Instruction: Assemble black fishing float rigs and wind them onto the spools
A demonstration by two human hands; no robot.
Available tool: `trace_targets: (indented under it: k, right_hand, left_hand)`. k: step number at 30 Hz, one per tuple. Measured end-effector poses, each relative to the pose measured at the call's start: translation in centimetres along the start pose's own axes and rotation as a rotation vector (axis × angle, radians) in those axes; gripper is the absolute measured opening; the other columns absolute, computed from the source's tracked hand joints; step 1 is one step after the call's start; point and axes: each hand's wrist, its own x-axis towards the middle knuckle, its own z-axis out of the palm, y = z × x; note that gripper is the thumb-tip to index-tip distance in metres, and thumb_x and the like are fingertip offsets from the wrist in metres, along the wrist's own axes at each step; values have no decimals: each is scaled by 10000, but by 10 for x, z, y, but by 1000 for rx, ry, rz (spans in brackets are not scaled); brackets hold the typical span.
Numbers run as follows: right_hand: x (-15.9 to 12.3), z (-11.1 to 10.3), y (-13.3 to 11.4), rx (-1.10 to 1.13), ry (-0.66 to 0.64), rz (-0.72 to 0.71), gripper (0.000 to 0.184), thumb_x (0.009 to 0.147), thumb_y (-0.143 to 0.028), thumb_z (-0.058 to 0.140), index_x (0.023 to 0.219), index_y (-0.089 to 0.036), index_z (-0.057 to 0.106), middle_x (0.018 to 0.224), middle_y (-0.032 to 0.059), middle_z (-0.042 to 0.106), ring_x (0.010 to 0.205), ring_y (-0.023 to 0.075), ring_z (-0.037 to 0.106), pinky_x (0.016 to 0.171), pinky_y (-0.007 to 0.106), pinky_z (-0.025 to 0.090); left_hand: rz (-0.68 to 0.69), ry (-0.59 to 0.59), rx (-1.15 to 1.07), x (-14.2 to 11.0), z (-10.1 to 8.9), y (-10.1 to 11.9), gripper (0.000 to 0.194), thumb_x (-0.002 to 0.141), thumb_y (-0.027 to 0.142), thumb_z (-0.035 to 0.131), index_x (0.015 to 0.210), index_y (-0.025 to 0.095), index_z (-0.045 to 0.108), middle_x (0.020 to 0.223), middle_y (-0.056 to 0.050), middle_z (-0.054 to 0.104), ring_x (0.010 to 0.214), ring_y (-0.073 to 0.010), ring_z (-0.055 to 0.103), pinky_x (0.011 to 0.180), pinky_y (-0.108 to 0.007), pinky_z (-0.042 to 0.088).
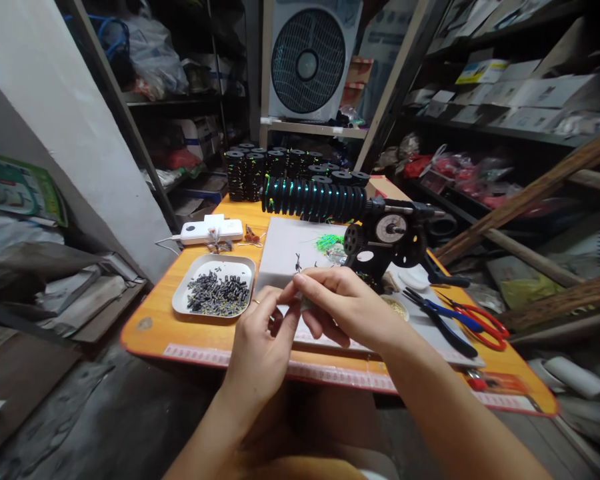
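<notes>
The small pale piece (306, 304) lies at the fingertips of the right hand (300, 288), whose thumb and forefinger close in a pinch on it; much of it is hidden. The left hand (283, 308) meets it from the other side, fingers curled, and whether these grip anything cannot be told. On the table (150, 313) are 1 tray (179, 303) of dark bits (217, 293), too many to count, 1 green tuft (330, 242), 1 pair of pliers (443, 323) and 1 pair of red-handled scissors (495, 343).
</notes>
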Motion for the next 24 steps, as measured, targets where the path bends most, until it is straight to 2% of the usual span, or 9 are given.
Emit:
trace_targets:
  k: [2,4,8,11,18,24]
  right_hand:
    - [2,1,4,177,-12,-7,324,939,-430,471,805,-156,582,521,-29,597,275,33,415,265,104,258]
    - [4,1,9,400,-14,12,329,935,-406,455,705,-175,497,518,-11,621,273,55,448,249,110,272]
    - [10,3,14,666,-26,115,341,923,-356,407,631,-183,439,450,-14,596,230,66,419,235,136,322]
    - [11,5,13,706,-41,159,334,919,-345,387,633,-183,448,451,-7,603,221,78,422,221,154,338]
    - [11,9,11,707,-28,153,321,892,-363,443,626,-184,445,426,-11,587,217,72,420,200,117,275]
    - [11,6,15,688,-11,148,315,886,-375,475,637,-185,444,436,-19,583,215,56,405,206,103,257]
  left_hand:
    - [6,15,-11,-1,3,1,128,905,275,547,847,206,638,793,-25,585,750,-175,526,704,-269,393]
    - [-33,-19,-144,-4,5,3,171,907,286,546,774,196,604,791,-31,607,790,-183,553,756,-285,410]
    - [-246,-237,-708,-10,6,10,180,929,279,513,805,175,591,807,-48,668,799,-183,628,741,-293,464]
    - [-342,-291,-898,-12,5,15,157,919,240,516,817,152,597,796,-68,683,784,-192,654,661,-273,490]
    - [-393,-247,-972,-21,4,14,149,919,187,483,876,132,615,800,-75,676,707,-155,638,608,-253,508]
    - [-443,-248,-937,-34,5,4,208,917,196,490,753,120,592,729,-52,658,574,-133,637,591,-250,501]
